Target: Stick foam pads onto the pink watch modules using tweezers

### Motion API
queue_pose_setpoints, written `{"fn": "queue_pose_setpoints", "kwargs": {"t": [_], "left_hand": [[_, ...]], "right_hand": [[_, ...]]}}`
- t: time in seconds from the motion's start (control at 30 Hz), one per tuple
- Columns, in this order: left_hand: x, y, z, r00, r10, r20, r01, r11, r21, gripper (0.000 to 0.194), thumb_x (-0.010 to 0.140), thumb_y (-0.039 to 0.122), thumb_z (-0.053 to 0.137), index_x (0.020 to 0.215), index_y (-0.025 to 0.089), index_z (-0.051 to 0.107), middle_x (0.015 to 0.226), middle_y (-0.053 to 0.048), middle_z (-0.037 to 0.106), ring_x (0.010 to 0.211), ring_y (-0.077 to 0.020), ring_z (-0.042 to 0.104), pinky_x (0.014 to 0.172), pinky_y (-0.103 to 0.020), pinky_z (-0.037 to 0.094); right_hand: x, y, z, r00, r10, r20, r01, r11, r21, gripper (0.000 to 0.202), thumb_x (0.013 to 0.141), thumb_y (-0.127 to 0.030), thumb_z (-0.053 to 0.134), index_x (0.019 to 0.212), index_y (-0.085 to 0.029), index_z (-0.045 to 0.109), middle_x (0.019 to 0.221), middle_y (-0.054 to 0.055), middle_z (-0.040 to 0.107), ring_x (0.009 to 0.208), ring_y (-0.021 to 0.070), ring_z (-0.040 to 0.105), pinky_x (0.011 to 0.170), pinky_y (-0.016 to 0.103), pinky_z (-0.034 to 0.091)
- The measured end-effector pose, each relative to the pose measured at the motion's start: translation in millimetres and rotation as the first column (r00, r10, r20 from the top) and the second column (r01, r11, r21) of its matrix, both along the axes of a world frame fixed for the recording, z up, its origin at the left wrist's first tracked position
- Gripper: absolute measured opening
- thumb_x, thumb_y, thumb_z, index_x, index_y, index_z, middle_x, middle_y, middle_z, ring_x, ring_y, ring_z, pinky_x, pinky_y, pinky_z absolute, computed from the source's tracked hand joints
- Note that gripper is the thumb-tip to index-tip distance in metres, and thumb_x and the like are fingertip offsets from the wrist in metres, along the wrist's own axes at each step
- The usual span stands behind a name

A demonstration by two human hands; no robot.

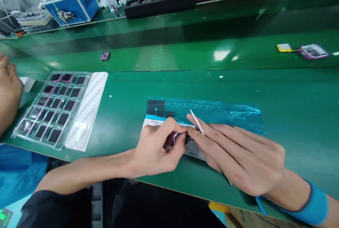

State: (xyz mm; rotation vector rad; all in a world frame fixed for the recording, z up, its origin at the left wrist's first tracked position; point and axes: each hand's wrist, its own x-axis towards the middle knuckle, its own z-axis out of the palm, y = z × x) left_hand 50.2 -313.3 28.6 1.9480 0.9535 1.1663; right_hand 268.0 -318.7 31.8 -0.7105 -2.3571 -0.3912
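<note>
My left hand pinches a small purple-edged device case between thumb and forefinger, partly covered by the fingers. Opposite it, my right hand has its fingertips against the case's right side. Metal tweezers lie through the right hand, tips pointing up and away, the other end showing below the palm. Under both hands is a white printed sheet. Behind them lies blue film, with several small black strips in rows at its left end.
At left, a clear compartment tray holds dark square pieces and purple cases, beside a white printed strip. Another person's hand is at the left edge. Farther back are a purple case, a wired purple case and a blue box.
</note>
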Motion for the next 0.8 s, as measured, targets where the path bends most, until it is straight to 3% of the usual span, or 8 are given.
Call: {"fn": "queue_pose_setpoints", "kwargs": {"t": [0.2, 0.4, 0.5, 0.7, 0.8], "left_hand": [[-2.8, 4.0, 4.7, 0.999, -0.037, 0.01, 0.037, 0.999, -0.021, 0.017, 0.087, 0.005, 0.059, 0.085, 0.02, 0.051, 0.058, 0.012, 0.043, 0.045, -0.002, 0.036, 0.044, -0.013, 0.029], [-3.4, -0.8, 2.2, 0.997, -0.08, -0.014, 0.08, 0.997, -0.013, 0.008, 0.091, 0.012, 0.061, 0.093, 0.019, 0.057, 0.058, 0.01, 0.052, 0.043, -0.0037, 0.044, 0.043, -0.015, 0.034], [-3.8, -2.0, 1.6, 0.996, -0.087, -0.035, 0.085, 0.996, -0.037, 0.011, 0.091, 0.013, 0.06, 0.099, 0.02, 0.056, 0.058, 0.01, 0.056, 0.043, -0.0053, 0.049, 0.044, -0.015, 0.036], [-5.6, -0.3, -2.4, 0.985, -0.157, -0.068, 0.144, 0.974, -0.173, 0.026, 0.095, 0.014, 0.056, 0.12, 0.02, 0.052, 0.072, 0.004, 0.07, 0.048, -0.0088, 0.062, 0.047, -0.017, 0.044], [-6.5, -0.7, -3.8, 0.981, -0.182, -0.064, 0.168, 0.969, -0.182, 0.025, 0.099, 0.016, 0.056, 0.123, 0.021, 0.051, 0.094, -0.003, 0.078, 0.056, -0.01, 0.068, 0.049, -0.019, 0.048]], "right_hand": [[-4.4, 11.8, 8.7, 0.989, 0.004, -0.147, -0.018, 0.996, -0.092, 0.026, 0.094, -0.005, 0.075, 0.117, -0.017, 0.074, 0.113, 0.012, 0.082, 0.08, 0.0243, 0.081, 0.072, 0.035, 0.067], [-6.5, 15.4, 10.4, 0.976, 0.038, -0.214, -0.098, 0.956, -0.278, 0.008, 0.107, -0.019, 0.063, 0.113, -0.023, 0.067, 0.096, 0.005, 0.083, 0.082, 0.0213, 0.081, 0.081, 0.034, 0.069], [-7.9, 16.0, 11.7, 0.964, 0.047, -0.263, -0.154, 0.902, -0.403, 0.006, 0.107, -0.021, 0.063, 0.112, -0.023, 0.065, 0.093, 0.003, 0.081, 0.078, 0.0195, 0.079, 0.075, 0.031, 0.067], [-4.0, 16.4, 15.2, 0.936, -0.032, -0.351, -0.226, 0.709, -0.668, 0.006, 0.106, -0.024, 0.066, 0.11, -0.028, 0.067, 0.09, -0.001, 0.077, 0.07, 0.016, 0.073, 0.062, 0.027, 0.059], [-3.4, 14.4, 15.2, 0.929, -0.075, -0.363, -0.213, 0.695, -0.687, 0.007, 0.104, -0.025, 0.067, 0.109, -0.03, 0.069, 0.093, -0.002, 0.079, 0.07, 0.0166, 0.074, 0.062, 0.028, 0.06]]}}
